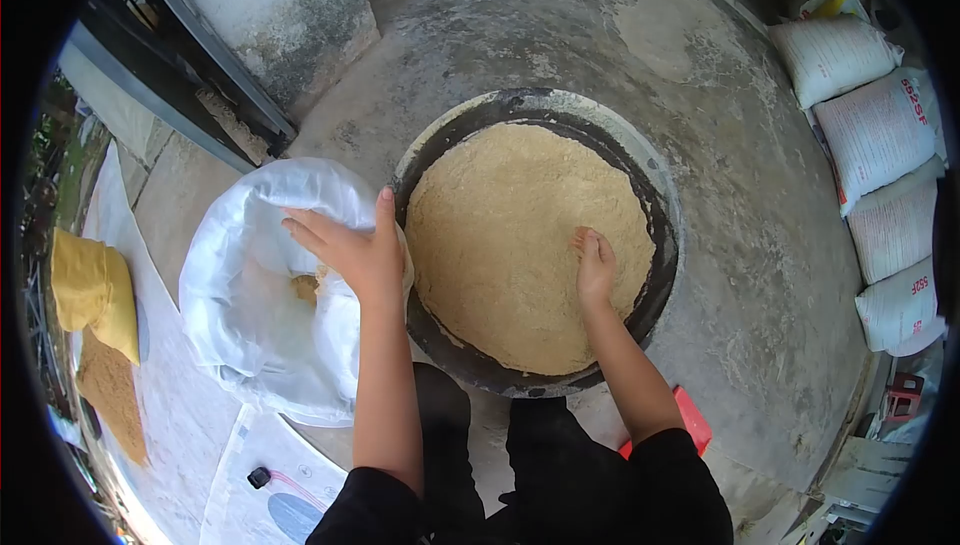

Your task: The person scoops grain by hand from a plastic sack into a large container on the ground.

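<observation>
A wide dark tub [664,195] holds a broad, pale tan layer of powdery meal [500,235]. Over the right part of the meal is my right hand [596,263], its fingers curled together; whatever they hold, if anything, is too small to name. To the tub's left stands a white plastic-lined sack [225,275], its mouth wide open, with a little tan material low inside. My left hand [362,253] is at the sack's right edge beside the tub, fingers spread and thumb up, holding nothing.
Several filled white sacks [880,130] line the right side. A red object [692,423] lies by my right forearm. At the far left, a yellow sack [95,290] sits above a brown heap [110,395]. A concrete pillar [290,25] rises at the upper left.
</observation>
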Motion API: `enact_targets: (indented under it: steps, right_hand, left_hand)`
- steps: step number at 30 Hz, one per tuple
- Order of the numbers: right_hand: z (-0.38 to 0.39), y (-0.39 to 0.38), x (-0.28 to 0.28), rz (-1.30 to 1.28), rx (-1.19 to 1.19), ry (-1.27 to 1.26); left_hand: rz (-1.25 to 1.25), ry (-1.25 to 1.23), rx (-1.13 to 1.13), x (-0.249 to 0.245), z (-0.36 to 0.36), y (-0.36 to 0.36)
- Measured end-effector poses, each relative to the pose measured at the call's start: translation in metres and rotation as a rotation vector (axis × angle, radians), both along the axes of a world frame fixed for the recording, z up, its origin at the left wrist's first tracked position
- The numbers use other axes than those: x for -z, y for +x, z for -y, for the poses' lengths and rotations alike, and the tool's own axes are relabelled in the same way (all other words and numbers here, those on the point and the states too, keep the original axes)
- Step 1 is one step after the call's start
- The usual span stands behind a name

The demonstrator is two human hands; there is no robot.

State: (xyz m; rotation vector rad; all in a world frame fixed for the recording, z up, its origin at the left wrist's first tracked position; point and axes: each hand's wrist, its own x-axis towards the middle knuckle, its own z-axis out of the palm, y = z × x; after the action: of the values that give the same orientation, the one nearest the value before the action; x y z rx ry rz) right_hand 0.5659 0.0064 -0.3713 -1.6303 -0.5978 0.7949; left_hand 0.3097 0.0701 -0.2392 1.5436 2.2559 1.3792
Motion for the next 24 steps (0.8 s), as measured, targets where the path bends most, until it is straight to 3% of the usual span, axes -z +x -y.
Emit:
enact_targets:
  steps: [2,9,17,19,21,23,24]
  right_hand:
    - [-0.004,0.002,0.009,0.051,-0.060,0.027]
    - [-0.020,-0.002,0.013,-0.043,-0.083,0.001]
    - [-0.027,-0.006,0.005,-0.101,-0.025,-0.038]
    - [-0.029,-0.005,0.002,-0.050,-0.032,-0.025]
    - [-0.030,-0.003,0.005,0.004,-0.034,-0.015]
    - [-0.027,0.002,0.020,0.099,-0.070,0.019]
    - [-0.024,0.003,0.030,0.107,-0.061,0.014]
  left_hand:
    - [-0.029,-0.004,0.073,0.016,-0.031,-0.009]
    - [0.043,-0.634,-0.016,0.007,-0.118,0.004]
    - [0.001,-0.377,-0.088,-0.011,-0.073,0.050]
    - [-0.045,-0.110,0.080,0.000,-0.039,0.072]
    - [-0.036,-0.045,0.414,0.013,-0.005,0.090]
    - [0.006,-0.139,0.585,0.055,0.009,0.104]
    - [0.045,-0.228,0.556,0.081,0.013,0.106]
